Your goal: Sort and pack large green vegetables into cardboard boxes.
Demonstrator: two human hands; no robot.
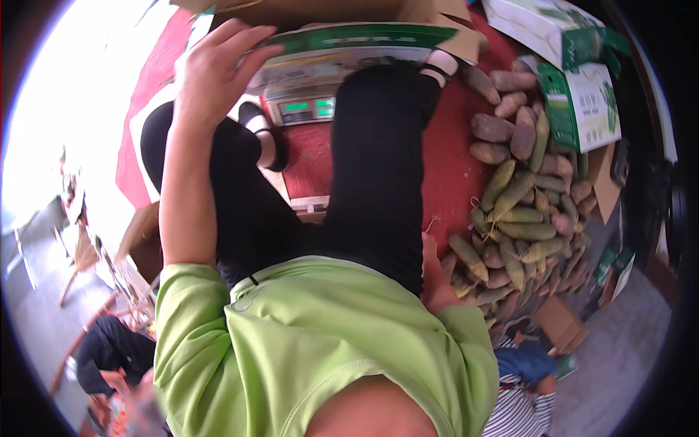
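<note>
My left hand [218, 69] reaches forward, with fingers and thumb apart at the left end of a box's green flap [364, 35]. Its fingertips look to be touching that corner, without a visible grip round it. The box sits at a digital scale [300, 109] with lit green displays, between my feet. Part of box and scale is hidden by my right knee. My right arm [437, 280] hangs down beside my right thigh; its fingers are hidden. Close to it lies a large heap of green-skinned tubers [528, 231] and reddish-brown tubers [493, 127].
Green-and-white cartons [582, 105] stand behind the heap at the right. An open brown cardboard box [328, 10] is beyond the scale. Red covering [455, 171] lies underfoot. Other people are at lower left [116, 357] and lower right [520, 393].
</note>
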